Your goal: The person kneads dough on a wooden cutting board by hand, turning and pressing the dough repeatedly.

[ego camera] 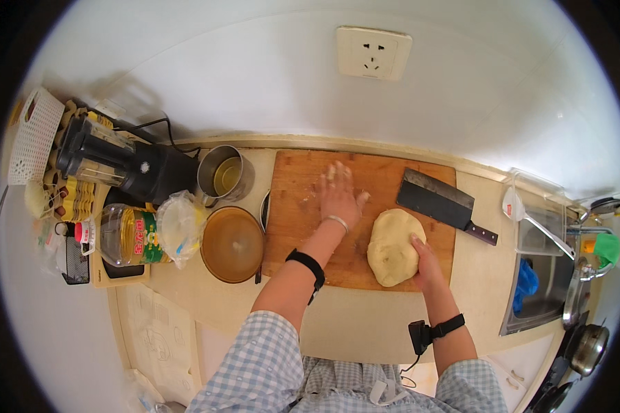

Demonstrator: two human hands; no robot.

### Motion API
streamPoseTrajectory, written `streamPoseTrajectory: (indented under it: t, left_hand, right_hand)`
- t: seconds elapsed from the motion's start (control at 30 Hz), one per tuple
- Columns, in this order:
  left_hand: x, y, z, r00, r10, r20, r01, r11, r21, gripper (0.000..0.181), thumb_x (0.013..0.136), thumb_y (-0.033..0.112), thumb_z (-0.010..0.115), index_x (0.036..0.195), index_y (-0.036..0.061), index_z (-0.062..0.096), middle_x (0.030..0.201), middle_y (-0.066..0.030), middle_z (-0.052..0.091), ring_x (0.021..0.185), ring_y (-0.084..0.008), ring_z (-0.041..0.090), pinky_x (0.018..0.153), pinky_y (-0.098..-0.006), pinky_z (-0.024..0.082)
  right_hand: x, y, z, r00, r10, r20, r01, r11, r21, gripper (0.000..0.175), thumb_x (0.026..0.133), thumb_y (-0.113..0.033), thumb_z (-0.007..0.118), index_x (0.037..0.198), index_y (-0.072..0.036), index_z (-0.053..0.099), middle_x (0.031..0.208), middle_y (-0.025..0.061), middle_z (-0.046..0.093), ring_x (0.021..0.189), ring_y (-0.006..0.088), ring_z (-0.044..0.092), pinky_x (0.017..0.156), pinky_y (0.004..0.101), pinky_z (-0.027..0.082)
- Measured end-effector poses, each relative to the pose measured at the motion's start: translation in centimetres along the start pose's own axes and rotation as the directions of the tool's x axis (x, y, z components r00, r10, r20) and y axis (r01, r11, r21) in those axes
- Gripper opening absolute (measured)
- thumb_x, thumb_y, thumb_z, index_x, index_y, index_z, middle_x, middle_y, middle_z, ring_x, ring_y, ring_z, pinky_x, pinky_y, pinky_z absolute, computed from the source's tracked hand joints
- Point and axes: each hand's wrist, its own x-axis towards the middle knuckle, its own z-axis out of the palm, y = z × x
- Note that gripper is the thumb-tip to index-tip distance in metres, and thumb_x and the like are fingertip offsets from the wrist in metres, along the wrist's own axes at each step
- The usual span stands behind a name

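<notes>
A wooden cutting board [294,232] lies before me on the counter. My left hand [339,199] is flat over its upper middle, fingers apart, with pale flour or dough residue on the fingers and a bangle at the wrist. On the board's right part, my right hand [428,260] holds a large, flattened lump of pale dough [395,248] by its right side, the thumb on top and the other fingers hidden beneath or behind it. A cleaver [436,199] lies above the dough, its dark handle pointing right, beyond the board's edge.
Left of the board stand an amber glass bowl [232,245], a metal pot [243,178] with yellowish contents, an oil bottle [129,235] and a black blender [155,170]. At right are a clear plastic container [540,180], a white spoon [514,205] and a sink [547,289].
</notes>
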Motion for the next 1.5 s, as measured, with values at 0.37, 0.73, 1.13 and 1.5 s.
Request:
streamPoseTrajectory:
  t: [0.37,0.73,1.13,1.5]
  left_hand:
    - [-4.4,-5.2,0.7,0.971,-0.241,0.005,0.240,0.967,-0.080,0.062,0.095,0.043,0.026,0.144,0.0094,0.009,0.151,-0.0091,0.006,0.138,-0.0265,0.006,0.112,-0.0417,0.002]
    - [-10.5,0.3,1.5,0.901,0.421,0.106,-0.386,0.888,-0.249,0.061,0.094,0.041,0.032,0.142,0.0056,0.018,0.149,-0.0147,0.009,0.138,-0.0258,0.010,0.112,-0.0423,0.005]
    - [-9.3,-3.5,-1.4,0.965,-0.262,-0.004,0.137,0.517,-0.845,0.040,0.093,0.025,0.039,0.125,0.0034,0.048,0.134,-0.0178,0.042,0.126,-0.0337,0.035,0.106,-0.0391,0.026]
    - [-1.3,-0.6,-6.3,0.940,-0.021,0.341,0.130,0.945,-0.299,0.037,0.083,0.034,0.058,0.116,0.0158,0.058,0.122,-0.0157,0.049,0.110,-0.0327,0.048,0.093,-0.0419,0.039]
  right_hand:
    - [-0.2,-0.7,-2.7,0.970,0.109,0.215,-0.172,0.938,0.301,0.053,0.080,-0.031,0.055,0.126,-0.006,0.043,0.119,0.0138,0.054,0.108,0.0316,0.053,0.090,0.0464,0.045]
    - [-0.1,-1.6,-2.8,0.978,0.093,0.187,-0.152,0.931,0.333,0.054,0.080,-0.037,0.049,0.125,-0.007,0.047,0.122,0.0138,0.054,0.108,0.0328,0.053,0.093,0.0466,0.042]
    - [1.3,-0.7,8.0,0.970,0.035,0.241,0.036,0.958,-0.284,0.053,0.086,-0.033,0.054,0.127,-0.002,0.042,0.121,0.0148,0.053,0.110,0.0272,0.052,0.092,0.0400,0.042]
    - [-1.0,4.3,6.9,0.500,-0.409,0.763,0.576,-0.501,-0.646,0.026,0.071,-0.020,0.066,0.092,-0.004,0.064,0.119,0.0128,0.051,0.111,0.0296,0.045,0.096,0.0486,0.032]
